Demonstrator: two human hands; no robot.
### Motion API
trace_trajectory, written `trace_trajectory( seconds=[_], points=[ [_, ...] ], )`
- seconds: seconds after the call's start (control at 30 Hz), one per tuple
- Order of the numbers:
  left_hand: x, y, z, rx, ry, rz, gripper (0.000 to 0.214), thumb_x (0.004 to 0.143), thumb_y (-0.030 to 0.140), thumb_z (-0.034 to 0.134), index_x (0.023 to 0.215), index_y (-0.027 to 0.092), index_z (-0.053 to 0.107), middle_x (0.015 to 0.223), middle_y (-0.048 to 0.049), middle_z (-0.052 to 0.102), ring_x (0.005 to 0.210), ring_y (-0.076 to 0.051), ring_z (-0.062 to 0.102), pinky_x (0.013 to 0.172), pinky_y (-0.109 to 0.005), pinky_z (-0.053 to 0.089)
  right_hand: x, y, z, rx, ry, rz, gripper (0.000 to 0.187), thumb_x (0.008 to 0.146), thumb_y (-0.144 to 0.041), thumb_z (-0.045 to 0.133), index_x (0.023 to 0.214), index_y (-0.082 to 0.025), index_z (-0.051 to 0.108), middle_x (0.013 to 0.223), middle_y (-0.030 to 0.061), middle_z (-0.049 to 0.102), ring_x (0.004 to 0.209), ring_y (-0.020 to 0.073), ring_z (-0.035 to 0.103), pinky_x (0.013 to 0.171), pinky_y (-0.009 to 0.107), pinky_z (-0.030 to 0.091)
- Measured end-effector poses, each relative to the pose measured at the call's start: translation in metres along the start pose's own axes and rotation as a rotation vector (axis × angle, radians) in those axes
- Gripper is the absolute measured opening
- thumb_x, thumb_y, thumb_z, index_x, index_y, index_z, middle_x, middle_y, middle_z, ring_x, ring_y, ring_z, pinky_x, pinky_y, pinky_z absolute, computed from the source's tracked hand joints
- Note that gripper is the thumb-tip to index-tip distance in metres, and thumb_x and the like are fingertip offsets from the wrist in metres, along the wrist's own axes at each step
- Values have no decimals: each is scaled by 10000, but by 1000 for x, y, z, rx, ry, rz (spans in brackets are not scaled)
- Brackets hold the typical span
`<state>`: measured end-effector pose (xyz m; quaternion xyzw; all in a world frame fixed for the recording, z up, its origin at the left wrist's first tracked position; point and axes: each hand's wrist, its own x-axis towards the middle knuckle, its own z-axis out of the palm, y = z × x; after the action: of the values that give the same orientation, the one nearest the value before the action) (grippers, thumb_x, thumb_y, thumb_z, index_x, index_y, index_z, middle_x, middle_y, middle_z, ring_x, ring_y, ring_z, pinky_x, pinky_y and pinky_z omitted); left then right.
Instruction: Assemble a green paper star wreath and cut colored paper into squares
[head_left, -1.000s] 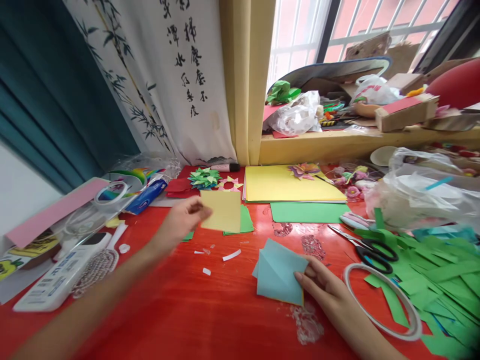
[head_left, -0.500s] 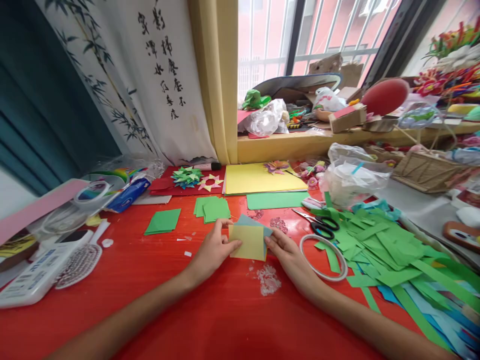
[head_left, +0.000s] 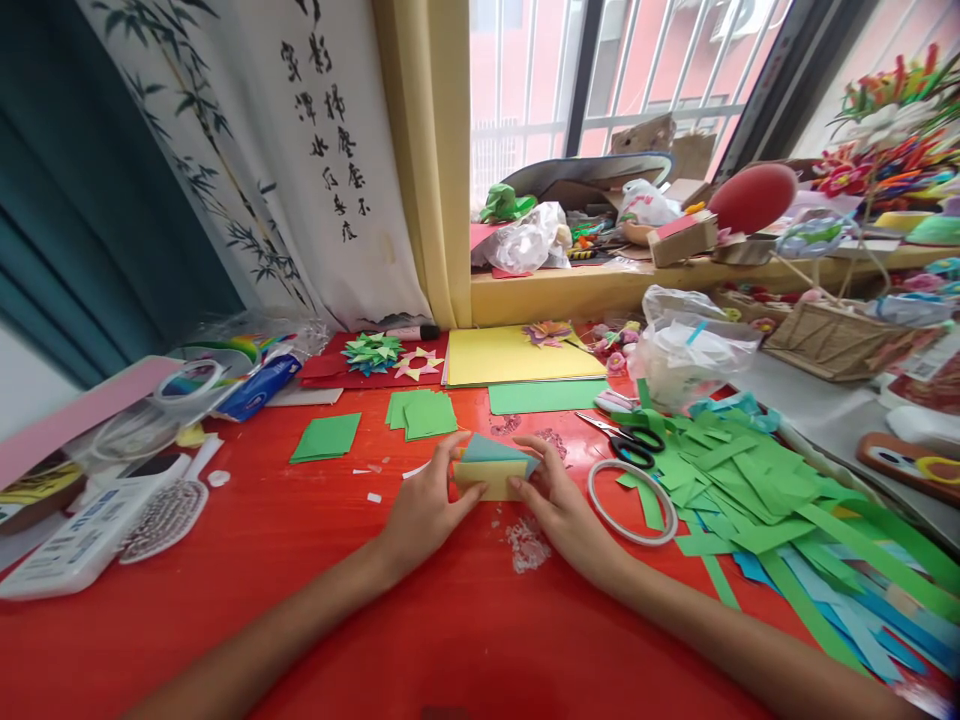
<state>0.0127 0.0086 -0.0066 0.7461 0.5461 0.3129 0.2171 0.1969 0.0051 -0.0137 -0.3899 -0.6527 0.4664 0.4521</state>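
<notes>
Between my two hands is a yellow square of paper [head_left: 487, 484] with a blue paper piece [head_left: 489, 449] behind it, its corner pointing up. My left hand [head_left: 429, 497] pinches the left edge, thumb in front and fingers behind. At the right edge, my right hand [head_left: 559, 505] grips the papers in the same way. The yellow paper looks bent or tilted, and the blue part shows above it. Under the hands, the red table [head_left: 360, 620] carries a small heap of clear scraps [head_left: 528, 545].
Right of my hands lie a roll of tape [head_left: 670, 525], scissors [head_left: 634, 440] and a pile of green strips [head_left: 750, 480]. Green squares [head_left: 429, 414] and a darker green stack [head_left: 326, 437] are at the left. Beyond sit yellow sheets [head_left: 502, 357] and folded paper stars [head_left: 373, 352].
The yellow paper has tipped or bent and now looks shorter, with more blue showing above it. My right thumb has moved onto its front. The view has shifted slightly.
</notes>
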Motion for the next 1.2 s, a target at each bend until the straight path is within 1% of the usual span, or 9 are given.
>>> trace_trajectory(
  seconds=[0.13, 0.33, 0.53, 0.63, 0.8, 0.9, 1.0, 1.1, 1.2],
  points=[
    [-1, 2, -3, 186, 39, 95, 646, 830, 402, 485, 1365, 350, 126, 1237, -49, 519, 742, -159, 600, 616, -288, 455, -1, -2, -1, -101, 3, -18, 325, 903, -297, 385, 1218, -237, 337, 1182, 65, 473, 1029, 158, 486, 893, 302, 403],
    [-3, 3, -7, 381, 65, 297, 595, 854, 413, 436, 1373, 341, 153, 1304, -67, 466, 954, -204, 590, 635, -271, 471, 1, 1, -2, -116, -3, -58, 318, 902, -272, 372, 1217, -241, 347, 1207, 71, 466, 1110, 172, 448, 943, 328, 373],
    [-3, 2, -10, 446, 114, 309, 600, 846, 381, 453, 1368, 303, 166, 1221, -75, 526, 761, -164, 607, 541, -253, 434, 2, 2, -3, -72, -3, -60, 315, 908, -267, 349, 1221, -239, 346, 1198, 77, 450, 1070, 164, 474, 897, 315, 417],
    [-3, 3, -10, 371, 86, 289, 474, 863, 324, 424, 1307, 283, 263, 1217, -64, 517, 745, -145, 590, 574, -259, 447, 1, 1, -2, -33, -17, -70, 298, 913, -250, 336, 1211, -239, 346, 1208, 80, 462, 1089, 157, 474, 903, 310, 414],
    [-5, 3, -7, 110, 80, 178, 213, 854, 269, 419, 1064, 237, 404, 1144, -56, 529, 708, -129, 546, 679, -284, 454, -2, -2, 1, -5, -3, -79, 279, 918, -251, 336, 1197, -250, 347, 1184, 67, 505, 1103, 154, 483, 943, 327, 382],
    [-5, 3, -4, -91, 24, 17, 309, 828, 278, 466, 1118, 248, 361, 1138, -54, 523, 691, -122, 537, 665, -276, 449, -3, -1, 2, -5, -19, -51, 282, 916, -269, 340, 1197, -248, 342, 1191, 72, 493, 1101, 161, 480, 918, 321, 403],
    [-6, 5, -2, -254, -92, -78, 432, 819, 264, 473, 1209, 241, 288, 969, -34, 561, 715, -135, 542, 638, -256, 439, -3, 0, 3, -6, -17, -24, 282, 914, -289, 340, 1193, -242, 353, 1169, 72, 485, 1071, 161, 483, 886, 307, 426],
    [-5, 7, -2, -245, -134, -73, 320, 842, 256, 423, 1156, 219, 370, 815, -8, 545, 728, -146, 532, 631, -250, 418, -3, 2, 3, 32, 12, -16, 290, 905, -304, 368, 1190, -253, 362, 1155, 58, 468, 1063, 153, 473, 864, 277, 439],
    [-4, 6, -3, -132, -142, -35, 142, 852, 251, 392, 958, 187, 460, 755, -5, 530, 697, -143, 508, 630, -252, 392, -2, 2, 2, 68, 9, 19, 316, 889, -318, 398, 1197, -258, 354, 1072, 50, 479, 928, 134, 509, 780, 235, 467]
  ],
)
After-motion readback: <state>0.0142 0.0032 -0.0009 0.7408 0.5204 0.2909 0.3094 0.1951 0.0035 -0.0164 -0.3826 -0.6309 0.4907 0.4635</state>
